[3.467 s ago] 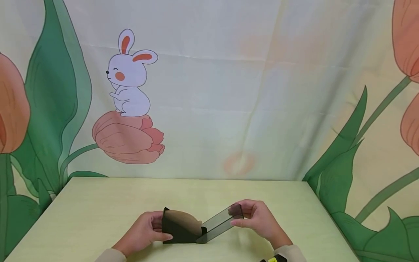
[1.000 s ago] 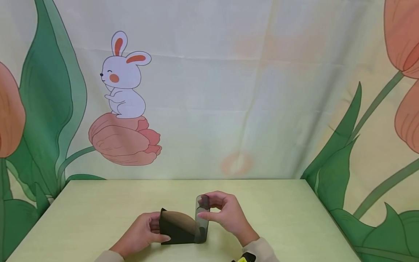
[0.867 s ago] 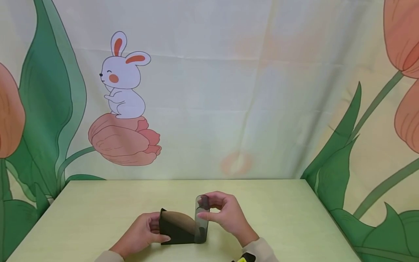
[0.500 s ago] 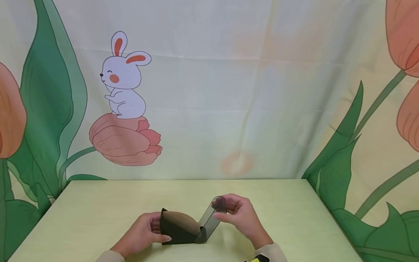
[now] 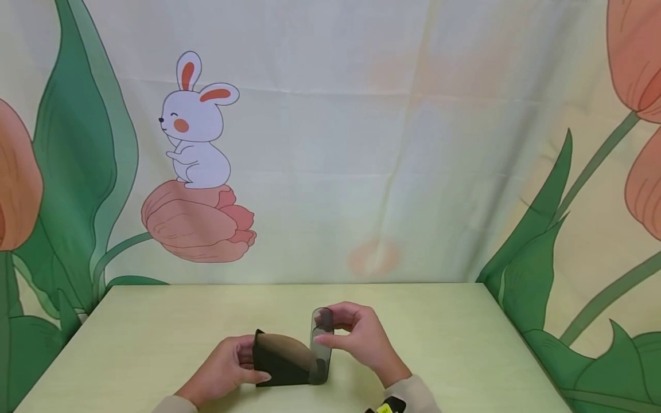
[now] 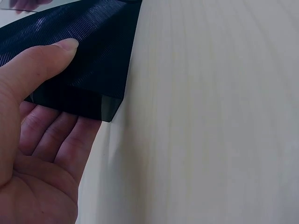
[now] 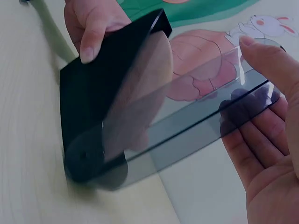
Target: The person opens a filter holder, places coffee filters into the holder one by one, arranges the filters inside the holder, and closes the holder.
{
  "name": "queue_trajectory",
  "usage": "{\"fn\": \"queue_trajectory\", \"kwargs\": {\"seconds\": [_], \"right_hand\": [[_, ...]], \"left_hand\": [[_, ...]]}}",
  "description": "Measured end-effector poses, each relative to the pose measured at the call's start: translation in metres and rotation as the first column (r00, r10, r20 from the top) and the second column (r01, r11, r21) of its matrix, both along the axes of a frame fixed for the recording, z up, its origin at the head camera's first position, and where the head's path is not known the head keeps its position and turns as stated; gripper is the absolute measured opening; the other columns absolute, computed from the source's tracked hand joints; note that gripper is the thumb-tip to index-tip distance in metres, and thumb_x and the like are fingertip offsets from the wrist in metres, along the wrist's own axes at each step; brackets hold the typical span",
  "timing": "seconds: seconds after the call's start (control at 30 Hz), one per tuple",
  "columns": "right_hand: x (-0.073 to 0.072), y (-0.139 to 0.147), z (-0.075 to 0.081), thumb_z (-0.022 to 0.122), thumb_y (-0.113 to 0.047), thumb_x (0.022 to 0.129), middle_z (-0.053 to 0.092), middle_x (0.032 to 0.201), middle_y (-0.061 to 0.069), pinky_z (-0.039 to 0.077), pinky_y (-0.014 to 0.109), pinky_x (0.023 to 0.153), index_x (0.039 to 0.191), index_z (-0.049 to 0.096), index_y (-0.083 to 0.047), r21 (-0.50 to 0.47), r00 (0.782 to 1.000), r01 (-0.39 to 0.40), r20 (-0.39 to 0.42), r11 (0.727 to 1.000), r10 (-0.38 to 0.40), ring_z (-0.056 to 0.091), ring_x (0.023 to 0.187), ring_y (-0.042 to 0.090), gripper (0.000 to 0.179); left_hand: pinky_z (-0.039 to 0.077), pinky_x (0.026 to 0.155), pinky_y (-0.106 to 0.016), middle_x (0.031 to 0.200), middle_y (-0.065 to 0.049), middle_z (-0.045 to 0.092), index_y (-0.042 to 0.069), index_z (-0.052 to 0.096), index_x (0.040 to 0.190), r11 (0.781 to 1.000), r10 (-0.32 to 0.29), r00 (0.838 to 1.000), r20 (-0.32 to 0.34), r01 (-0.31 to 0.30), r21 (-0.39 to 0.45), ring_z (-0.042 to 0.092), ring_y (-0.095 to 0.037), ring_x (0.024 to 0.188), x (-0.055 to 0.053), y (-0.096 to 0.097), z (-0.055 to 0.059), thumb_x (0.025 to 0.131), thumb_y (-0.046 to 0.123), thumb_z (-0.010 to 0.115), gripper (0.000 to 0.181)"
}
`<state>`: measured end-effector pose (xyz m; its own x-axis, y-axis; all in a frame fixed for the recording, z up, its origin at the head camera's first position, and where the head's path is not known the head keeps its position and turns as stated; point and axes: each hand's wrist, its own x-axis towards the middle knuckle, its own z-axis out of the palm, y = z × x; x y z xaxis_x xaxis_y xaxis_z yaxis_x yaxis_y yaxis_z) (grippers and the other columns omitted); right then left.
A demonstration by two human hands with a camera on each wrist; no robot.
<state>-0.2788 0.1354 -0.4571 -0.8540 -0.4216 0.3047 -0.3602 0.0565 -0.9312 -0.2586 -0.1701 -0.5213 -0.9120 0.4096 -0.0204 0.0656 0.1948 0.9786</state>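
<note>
A black wedge-shaped case (image 5: 279, 367), which looks like a coffee filter holder, touches or nearly touches the table near its front. Inside lies something tan with a rounded top edge (image 7: 158, 70), seemingly brown paper filters. My left hand (image 5: 227, 364) grips the case's left end, thumb on the near wall and fingers behind in the left wrist view. Hinged at the case's right end, a smoky see-through lid (image 7: 187, 121) stands almost upright, swung away from the case's top. My right hand (image 5: 358, 338) pinches the lid's free end between thumb and fingers, visible through the plastic.
The pale wooden table (image 5: 428, 332) stretches out around both hands. Behind it hangs a cloth backdrop (image 5: 320, 143) printed with a rabbit and tulips. A black and yellow band (image 5: 387, 406) sits at the right wrist.
From leaning far right, the lid came nearly upright, tipped right again half a second ago, and is now back nearly upright. My right hand moved with it; my left hand kept its grip.
</note>
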Motion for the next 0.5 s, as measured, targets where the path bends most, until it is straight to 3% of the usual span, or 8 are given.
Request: {"fn": "queue_trajectory", "kwargs": {"seconds": [0.2,0.5], "right_hand": [[-0.001,-0.015,0.003,0.092,-0.019,0.077,0.077,0.110,0.014,0.060,0.027,0.088,0.113,0.076,-0.009,0.025,1.000,-0.003,0.016,1.000,0.002,0.074,0.095,0.027,0.041],[-0.001,-0.032,0.005,0.094,-0.028,0.074,0.079,0.105,0.002,0.062,0.034,0.085,0.110,0.078,-0.022,0.091,0.999,-0.002,0.044,0.996,-0.002,0.075,0.096,0.030,0.039]], "left_hand": [[0.061,0.087,-0.028,0.116,-0.013,0.076,-0.001,0.065,0.128,1.000,0.005,1.000,-0.005,-0.005,-0.005,0.074,-0.022,0.103,0.000,0.000,0.000,0.078,0.011,0.090,0.057],[0.061,0.087,-0.028,0.115,-0.013,0.076,-0.001,0.065,0.128,1.000,0.015,1.000,-0.016,-0.015,-0.024,0.074,-0.022,0.102,0.001,0.001,0.000,0.077,0.012,0.090,0.058]]}}
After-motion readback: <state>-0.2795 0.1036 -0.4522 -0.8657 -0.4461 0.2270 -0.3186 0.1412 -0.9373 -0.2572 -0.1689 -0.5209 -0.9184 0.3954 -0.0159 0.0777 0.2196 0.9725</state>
